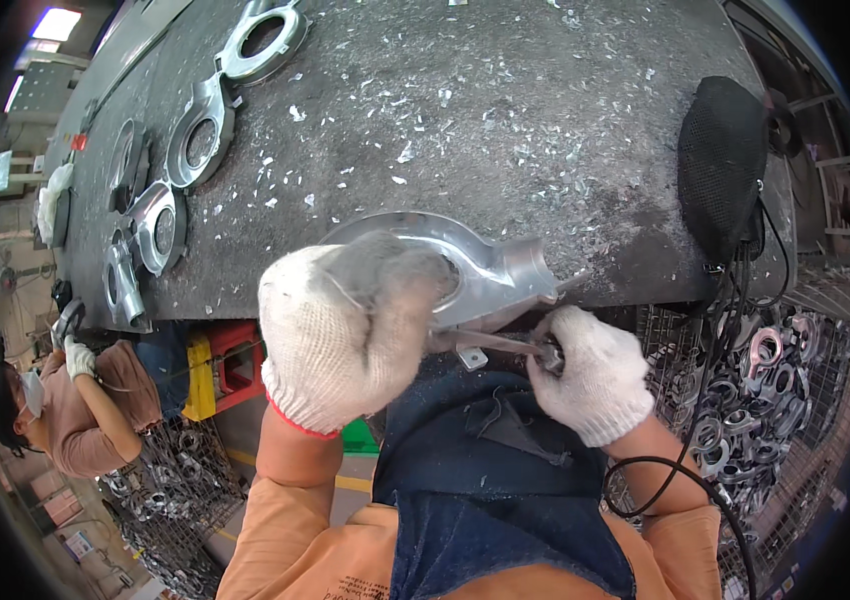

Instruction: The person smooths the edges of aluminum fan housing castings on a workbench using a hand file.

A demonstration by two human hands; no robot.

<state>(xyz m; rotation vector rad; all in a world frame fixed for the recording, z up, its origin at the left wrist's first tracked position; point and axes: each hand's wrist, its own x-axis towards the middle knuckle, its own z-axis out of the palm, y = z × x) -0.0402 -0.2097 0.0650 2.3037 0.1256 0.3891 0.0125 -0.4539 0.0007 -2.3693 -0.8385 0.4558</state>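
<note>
Over on the left, we spot silvery ring-shaped parts (207, 105) strung along the dark worktable (565, 150); here, the gloved left hand (330, 335) clasps a metal casting (490, 265) at the near edge (its fingers blur on us), a slim metal tool (495, 342) sits just below, gripped by the gloved right hand (595, 375), and rightmost, a black mesh pouch (720, 165).

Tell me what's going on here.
The person's gloved left hand holds a ring-shaped metal casting at the near edge of the bench. The gloved right hand grips a slim tool by the casting's near side; whether they touch is unclear. More castings lie to the left, and pale flakes litter the bench.
</note>
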